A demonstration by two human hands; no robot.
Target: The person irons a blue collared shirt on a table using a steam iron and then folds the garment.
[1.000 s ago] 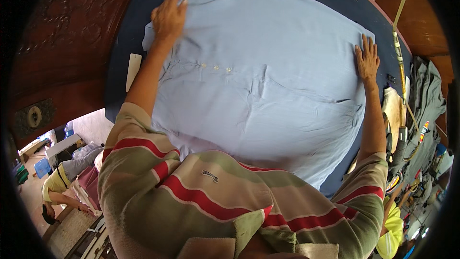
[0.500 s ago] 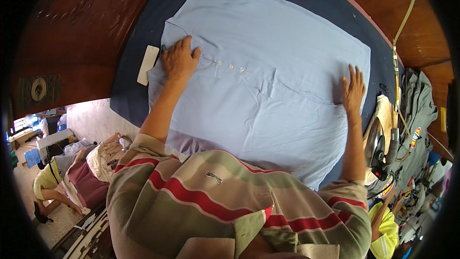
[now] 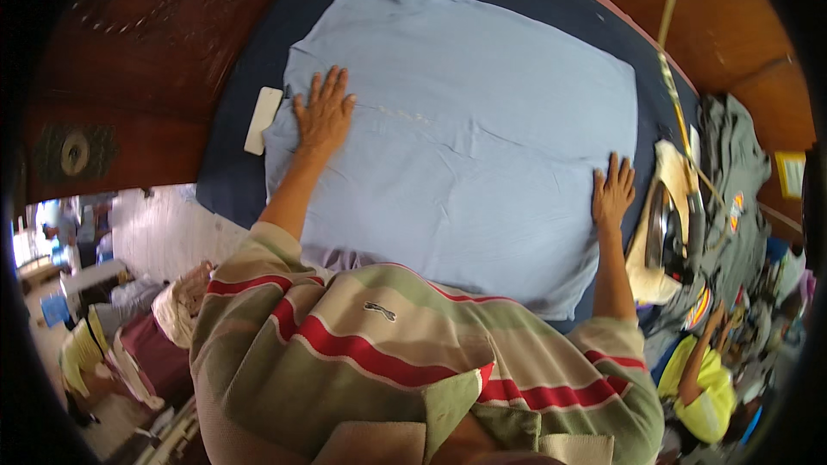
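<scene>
The left hand (image 3: 323,112) lies flat with fingers spread near the left edge of the light blue shirt (image 3: 465,138), a small white block (image 3: 262,120) just beside it on the dark blue padded board (image 3: 226,174). The cloth stretches rightward from that palm, its row of buttons (image 3: 401,114) running just off the fingertips, to the right hand (image 3: 612,193), also spread and pressing the right edge. To smooth well, I judge both palms should stay flat and draw outward evenly; an iron (image 3: 663,232) stands just right of the right hand.

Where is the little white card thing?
The white card lies on the dark blue pad, at the left edge of the light blue shirt, just beside the left hand.
</scene>
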